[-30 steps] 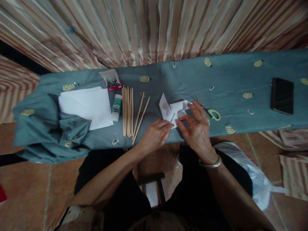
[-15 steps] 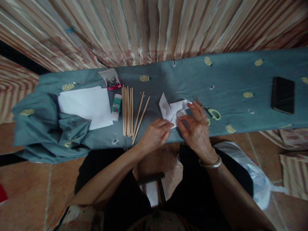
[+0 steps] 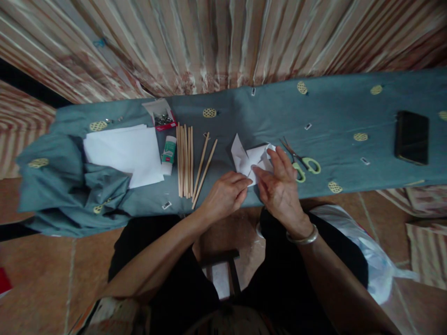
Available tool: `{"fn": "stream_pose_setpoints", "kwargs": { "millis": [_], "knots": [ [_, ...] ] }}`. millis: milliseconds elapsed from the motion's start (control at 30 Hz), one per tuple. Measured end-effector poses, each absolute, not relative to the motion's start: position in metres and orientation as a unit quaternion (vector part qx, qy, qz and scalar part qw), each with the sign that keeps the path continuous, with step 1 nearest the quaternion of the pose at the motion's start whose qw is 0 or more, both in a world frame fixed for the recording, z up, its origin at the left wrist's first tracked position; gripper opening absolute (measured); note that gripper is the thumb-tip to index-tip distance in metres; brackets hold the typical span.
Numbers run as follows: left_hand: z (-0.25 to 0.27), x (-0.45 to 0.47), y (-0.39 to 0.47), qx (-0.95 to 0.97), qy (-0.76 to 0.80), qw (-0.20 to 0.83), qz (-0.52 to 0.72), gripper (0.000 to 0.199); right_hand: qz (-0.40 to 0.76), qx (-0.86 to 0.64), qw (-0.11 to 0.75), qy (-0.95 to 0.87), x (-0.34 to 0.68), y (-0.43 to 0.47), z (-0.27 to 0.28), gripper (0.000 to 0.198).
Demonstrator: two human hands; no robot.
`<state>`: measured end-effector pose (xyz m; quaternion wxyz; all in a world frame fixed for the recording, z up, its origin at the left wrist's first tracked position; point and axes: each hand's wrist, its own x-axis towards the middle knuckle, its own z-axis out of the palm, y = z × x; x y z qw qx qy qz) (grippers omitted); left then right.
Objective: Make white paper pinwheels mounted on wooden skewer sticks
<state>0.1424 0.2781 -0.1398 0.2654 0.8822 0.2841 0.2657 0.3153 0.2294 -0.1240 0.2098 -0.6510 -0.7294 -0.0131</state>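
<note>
A white sheet of paper (image 3: 256,154), cut and partly folded with a pointed flap standing at its left, lies on the cloth in front of me. My left hand (image 3: 226,193) pinches its near edge between thumb and fingers. Over the right part of the paper is my right hand (image 3: 279,188), its thumb pressing near the centre and its fingers curled on a folded corner. Just right of that hand lie scissors (image 3: 296,158) with light green handles, blades slightly apart. Part of the paper is hidden beneath my right fingers.
Left of my hands lie several wooden sticks (image 3: 185,160), a glue stick (image 3: 169,156), a small open box of metal pins (image 3: 162,118) and a stack of white paper (image 3: 124,153). A dark phone (image 3: 412,137) rests far right. A striped curtain (image 3: 216,46) hangs behind the table.
My right hand has moved slightly left, bringing its thumb and a bent paper flap to the centre. More of the scissors' handles now shows. The left hand stays in place.
</note>
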Motion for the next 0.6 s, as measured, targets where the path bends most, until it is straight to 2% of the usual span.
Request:
{"fn": "stream_pose_setpoints", "kwargs": {
  "millis": [600],
  "knots": [
    [-0.1386, 0.1421, 0.2782, 0.878, 0.289, 0.28, 0.259, 0.022, -0.008, -0.656, 0.177, -0.733, 0.312, 0.2279, -0.1213, 0.03]
  ]
}}
